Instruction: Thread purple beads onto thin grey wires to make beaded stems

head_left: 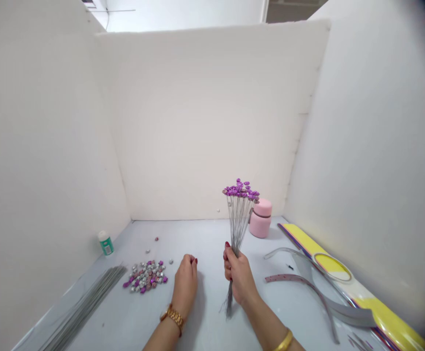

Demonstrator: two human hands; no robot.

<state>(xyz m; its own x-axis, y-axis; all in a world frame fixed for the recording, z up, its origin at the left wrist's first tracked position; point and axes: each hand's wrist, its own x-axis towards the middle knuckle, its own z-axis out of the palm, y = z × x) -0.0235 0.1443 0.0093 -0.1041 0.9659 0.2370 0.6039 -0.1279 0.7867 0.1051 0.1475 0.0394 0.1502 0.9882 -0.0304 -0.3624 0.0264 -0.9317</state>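
Note:
My right hand (237, 273) is wrapped around a bunch of thin grey wires (238, 226), held upright above the table. Small shiny purple stars (240, 191) tip the wires, which fan out above my fist and gather below it. Left of the bunch, my left hand (186, 275) is curled with its fingertips pressed together; anything in them is hidden. Beside that hand lies a pile of small puffy stars (147, 277) in silver, purple and pinkish brown. Farther left, a sheaf of loose grey wires (88, 308) lies flat, apart from both hands.
A pink lidded jar (260, 226) stands behind the bunch. A small green-and-white bottle (106, 243) is by the left wall. On the right lie yellow wrapping sheets (391, 317), a clear tape roll (332, 266) and curled ribbons (300, 280). White walls (212, 122) enclose the table.

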